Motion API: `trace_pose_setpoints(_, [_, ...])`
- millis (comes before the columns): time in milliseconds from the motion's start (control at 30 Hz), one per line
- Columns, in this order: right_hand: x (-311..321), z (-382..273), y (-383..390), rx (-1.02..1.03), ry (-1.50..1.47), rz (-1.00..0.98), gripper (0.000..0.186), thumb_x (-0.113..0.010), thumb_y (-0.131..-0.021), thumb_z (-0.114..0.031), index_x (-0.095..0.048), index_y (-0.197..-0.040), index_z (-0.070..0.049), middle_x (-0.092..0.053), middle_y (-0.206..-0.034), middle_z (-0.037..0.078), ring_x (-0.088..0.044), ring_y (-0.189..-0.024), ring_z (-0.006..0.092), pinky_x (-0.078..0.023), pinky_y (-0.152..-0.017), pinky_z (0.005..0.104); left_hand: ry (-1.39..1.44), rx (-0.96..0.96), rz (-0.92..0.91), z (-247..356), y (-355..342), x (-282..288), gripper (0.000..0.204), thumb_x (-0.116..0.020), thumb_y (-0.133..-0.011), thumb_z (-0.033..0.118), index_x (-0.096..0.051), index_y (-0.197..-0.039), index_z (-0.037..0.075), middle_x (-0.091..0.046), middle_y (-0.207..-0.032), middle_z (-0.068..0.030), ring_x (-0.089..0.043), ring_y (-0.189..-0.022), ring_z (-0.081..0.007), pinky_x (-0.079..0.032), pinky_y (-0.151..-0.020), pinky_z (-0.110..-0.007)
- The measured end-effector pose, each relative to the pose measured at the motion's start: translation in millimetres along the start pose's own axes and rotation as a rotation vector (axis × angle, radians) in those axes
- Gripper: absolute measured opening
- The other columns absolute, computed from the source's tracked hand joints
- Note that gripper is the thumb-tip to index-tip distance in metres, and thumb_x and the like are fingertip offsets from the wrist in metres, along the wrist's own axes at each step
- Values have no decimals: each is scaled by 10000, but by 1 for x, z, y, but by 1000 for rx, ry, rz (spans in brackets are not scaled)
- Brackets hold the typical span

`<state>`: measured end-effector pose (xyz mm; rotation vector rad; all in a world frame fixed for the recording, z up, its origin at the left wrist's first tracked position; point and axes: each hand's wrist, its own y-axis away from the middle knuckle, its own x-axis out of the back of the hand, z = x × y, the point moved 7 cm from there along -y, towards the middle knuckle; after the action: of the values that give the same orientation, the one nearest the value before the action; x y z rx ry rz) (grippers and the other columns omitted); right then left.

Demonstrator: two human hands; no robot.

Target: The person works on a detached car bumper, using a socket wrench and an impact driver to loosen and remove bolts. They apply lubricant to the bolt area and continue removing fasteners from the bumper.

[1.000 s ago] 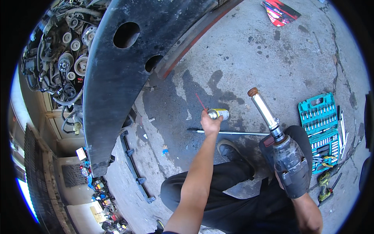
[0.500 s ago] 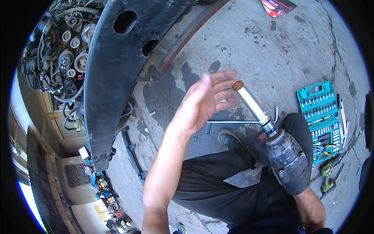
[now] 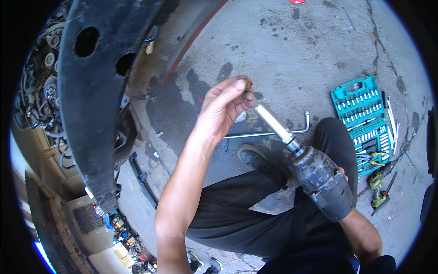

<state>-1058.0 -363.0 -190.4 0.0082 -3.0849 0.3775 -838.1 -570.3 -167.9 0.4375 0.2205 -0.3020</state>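
Note:
My left hand (image 3: 226, 102) is raised above the floor, pinching a small brown, rounded piece (image 3: 248, 82) between its fingertips. Just below and right of that piece is the bare tip of a long silver socket attachment (image 3: 271, 119). It is fitted to a worn dark power wrench (image 3: 321, 182), which my right hand (image 3: 342, 173) grips, mostly hidden behind the tool's body. A bent steel bar (image 3: 255, 134) lies on the floor beneath my hands. A white can (image 3: 241, 117) is partly hidden behind my left hand.
An engine (image 3: 43, 84) and a curved black panel (image 3: 91, 109) stand left. A teal socket case (image 3: 356, 105), loose wrenches (image 3: 392, 128) and a green drill (image 3: 378, 189) lie right. A black strip (image 3: 143, 178) lies beside my legs. Another person's shoes (image 3: 214, 267) show at the bottom.
My left hand let go of the spray can, rose with open fingers, then took the brown piece off the socket attachment's tip and moved it slightly upward and left. The view has shifted.

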Motion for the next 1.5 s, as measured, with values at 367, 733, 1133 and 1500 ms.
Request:
trace_pose_setpoints(367, [43, 10, 1, -479, 52, 103, 82, -645, -908, -76, -649, -990, -64, -624, -848, 65, -623, -840, 172, -486, -730, 338, -1121, -154, 288, -208, -109, 28, 222, -755, -793, 62, -734, -1011, 25, -703, -983, -169, -712, -858, -324, -564, -787, -400])
trace_pose_setpoints(733, [36, 38, -8, -594, -159, 242, 338, -623, -956, -203, -538, -1226, -19, -562, -841, 47, -535, -768, 156, -432, -713, 306, -338, 98, 431, -220, -91, 1, 432, -638, -955, 208, -550, -1299, -39, -633, -1160, -172, -648, -995, -266, -541, -885, -416])
trace_pose_setpoints(1133, [-24, 11, -5, -312, -174, 43, 317, -783, -779, -91, -695, -1081, -47, -725, -931, 86, -719, -863, 169, -574, -774, 328, 581, 187, 89, -14, 41, -108, 650, -249, -1071, 549, -464, -1311, -16, -574, -945, -70, -553, -867, -212, -467, -851, -392])
trace_pose_setpoints(1500, [-105, -45, 3, 118, -74, -244, 515, -830, -655, -200, -648, -1085, 17, -644, -748, 131, -660, -678, 341, -511, -637, 424, 562, 185, 619, -12, 162, -5, 534, -428, -1012, 622, -524, -879, 114, -362, -592, 50, -305, -473, -62, -290, -447, -236])
